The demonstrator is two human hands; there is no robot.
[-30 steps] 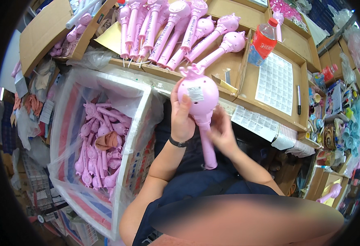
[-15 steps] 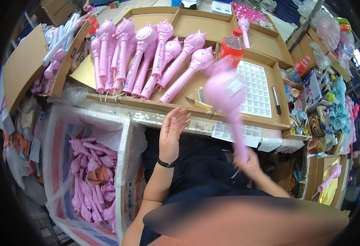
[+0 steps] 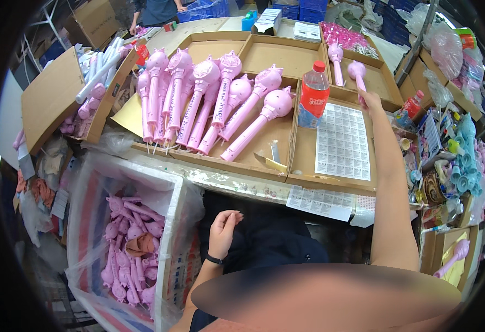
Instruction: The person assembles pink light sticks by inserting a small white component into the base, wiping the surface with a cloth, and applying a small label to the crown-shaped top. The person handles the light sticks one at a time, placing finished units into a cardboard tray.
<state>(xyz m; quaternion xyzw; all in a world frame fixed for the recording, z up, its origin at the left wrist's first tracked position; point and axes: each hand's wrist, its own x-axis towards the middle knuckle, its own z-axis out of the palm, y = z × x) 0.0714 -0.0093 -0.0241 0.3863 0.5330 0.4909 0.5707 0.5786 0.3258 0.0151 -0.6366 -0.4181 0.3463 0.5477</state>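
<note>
My right hand (image 3: 369,100) is stretched out to the far right and grips the handle of a pink plastic toy wand (image 3: 357,69). The wand's round head points away from me, over a far cardboard tray (image 3: 382,62). Beside it in that tray stands another pink wand (image 3: 336,55). My left hand (image 3: 222,235), with a dark band at the wrist, hovers over my lap with curled fingers and nothing visible in them. Several pink wands (image 3: 204,83) lie in a row across the near left tray, handles toward me.
A bottle with a red cap (image 3: 313,94) stands on the near right tray by a label sheet (image 3: 342,141). A cutter knife (image 3: 270,162) lies left of it. A lined foam box (image 3: 173,221) with pink wands stands at lower left. Clutter, including teal parts (image 3: 463,157), fills the right side.
My right hand has carried the wand from in front of me to the far right tray. My left hand has drawn back toward my lap, and its spread fingers have curled in.
</note>
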